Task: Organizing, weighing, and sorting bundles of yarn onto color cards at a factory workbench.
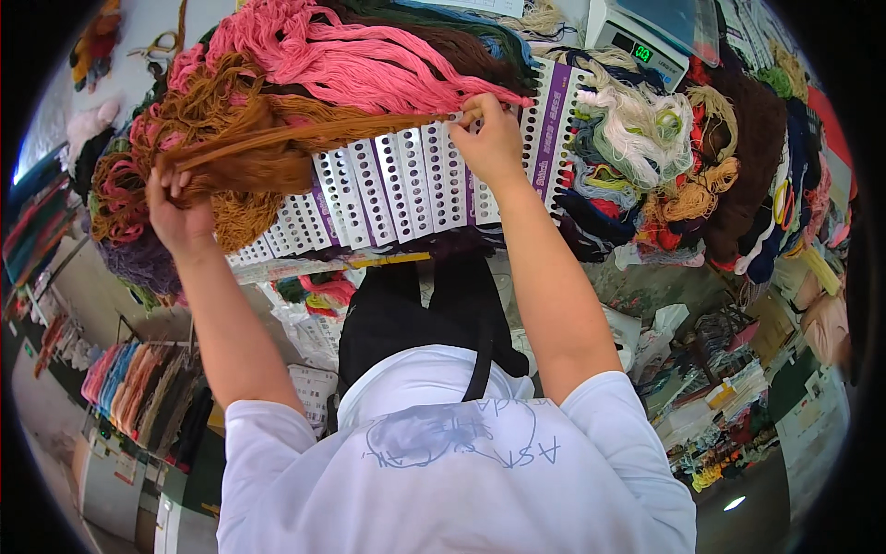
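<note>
A length of brown thread (323,136) runs stretched between my two hands over the table. My left hand (178,208) is closed on its left end, beside a tangled brown heap of thread (245,115). At the other end, my right hand (487,138) pinches the thread close to a white card punched with holes. Several such thread cards (397,180), white with purple bands, lie side by side beneath. Behind the brown strands spreads a big pink bundle of thread (323,55), its narrow end reaching the holes near my right hand.
Tangled white thread (646,115) and mixed coloured skeins lie to the right. A digital scale (637,42) stands at the back right. Hanging skeins (138,388) line a rack at the lower left. The table's front edge (323,263) passes just before my body.
</note>
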A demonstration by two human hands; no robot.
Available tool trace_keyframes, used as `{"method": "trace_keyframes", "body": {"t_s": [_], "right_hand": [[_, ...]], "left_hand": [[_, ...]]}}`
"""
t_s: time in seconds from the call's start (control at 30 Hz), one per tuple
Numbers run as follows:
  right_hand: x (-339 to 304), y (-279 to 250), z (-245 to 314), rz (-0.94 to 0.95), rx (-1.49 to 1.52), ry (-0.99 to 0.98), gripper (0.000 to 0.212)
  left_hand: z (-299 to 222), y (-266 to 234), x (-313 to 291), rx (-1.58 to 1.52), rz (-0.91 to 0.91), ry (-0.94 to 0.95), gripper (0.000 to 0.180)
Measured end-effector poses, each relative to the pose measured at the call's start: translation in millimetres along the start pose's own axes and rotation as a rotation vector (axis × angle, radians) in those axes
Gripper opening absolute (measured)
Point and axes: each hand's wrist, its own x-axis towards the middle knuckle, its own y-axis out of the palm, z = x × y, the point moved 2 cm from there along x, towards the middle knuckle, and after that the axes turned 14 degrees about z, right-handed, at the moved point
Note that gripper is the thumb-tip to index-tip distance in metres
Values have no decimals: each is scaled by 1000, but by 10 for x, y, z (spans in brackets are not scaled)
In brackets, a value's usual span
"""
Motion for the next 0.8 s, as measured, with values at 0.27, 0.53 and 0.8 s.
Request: {"method": "trace_keyframes", "body": {"t_s": [0.27,0.53,0.8], "right_hand": [[53,27,-321,126,397,23,14],[-426,-450,1662,-71,312,-265,14],[-546,-527,2467,-26,39,-494,20]], "left_hand": [[-220,856,-133,949,228,94,7],[360,1380,-824,-106,858,-494,81],[435,1382,-929,-293,1092,-513,99]]}}
